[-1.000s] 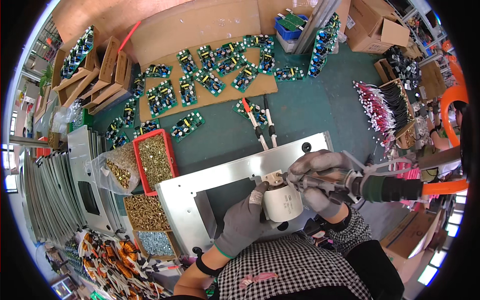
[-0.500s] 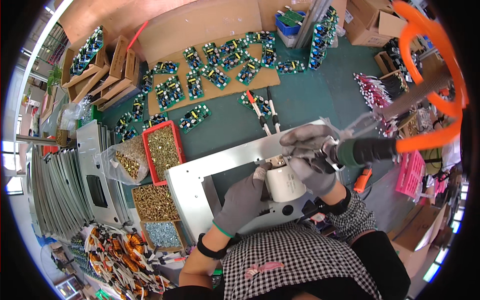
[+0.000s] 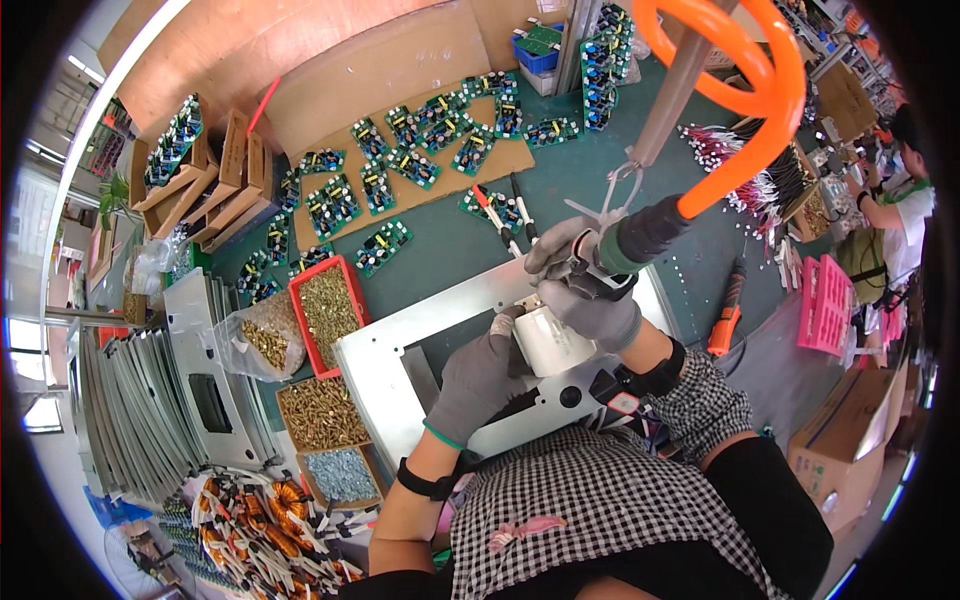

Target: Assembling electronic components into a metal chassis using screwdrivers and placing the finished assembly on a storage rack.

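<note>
From the head view, the left hand [image 3: 478, 378], in a grey glove, is closed around the side of a white cylindrical part [image 3: 553, 341] that stands on a grey sheet-metal panel [image 3: 400, 350] lying on the green surface [image 3: 440, 250] just in front of the person. The right hand [image 3: 588, 290], also gloved in grey, is wrapped tightly around the body of a hanging power screwdriver [image 3: 640, 232], whose tip is hidden behind the fingers at the top of the white part. An orange coiled hose [image 3: 760, 95] runs up from the tool toward the top edge. Left of the panel sits a red tray [image 3: 328, 315] of brass-coloured screws, with a clear bag [image 3: 262, 335] of similar screws touching its left side and further boxes of small hardware below. Green circuit boards [image 3: 400, 160] lie in rows on a sheet of cardboard [image 3: 400, 200] farther back. An orange-handled tool [image 3: 726, 322] lies to the right on the surface, near a pink rack [image 3: 826, 305]. Another person [image 3: 890, 215] works at the far right.
</note>
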Demonstrator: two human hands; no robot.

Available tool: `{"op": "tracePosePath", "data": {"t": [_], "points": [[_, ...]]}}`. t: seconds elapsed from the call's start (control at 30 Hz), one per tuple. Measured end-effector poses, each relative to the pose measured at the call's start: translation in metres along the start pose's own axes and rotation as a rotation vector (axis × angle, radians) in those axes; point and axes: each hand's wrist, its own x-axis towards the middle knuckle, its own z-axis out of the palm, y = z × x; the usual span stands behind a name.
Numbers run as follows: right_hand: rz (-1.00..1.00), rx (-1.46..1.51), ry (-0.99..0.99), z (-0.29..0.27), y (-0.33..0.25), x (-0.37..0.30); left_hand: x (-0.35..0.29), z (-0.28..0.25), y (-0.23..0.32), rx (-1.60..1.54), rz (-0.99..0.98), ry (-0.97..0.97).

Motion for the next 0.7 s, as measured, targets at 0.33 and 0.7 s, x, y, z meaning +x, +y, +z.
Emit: {"op": "tracePosePath", "data": {"t": [0.33, 0.7], "points": [[0.031, 0.176, -0.04, -0.005, -0.012, 0.01, -0.017, 0.002, -0.002, -0.124, -0.058, 0.015], [-0.068, 0.603, -0.263, 0.024, -0.088, -0.037, -0.066, 0.007, 0.005, -1.741, -0.241, 0.104]]}}
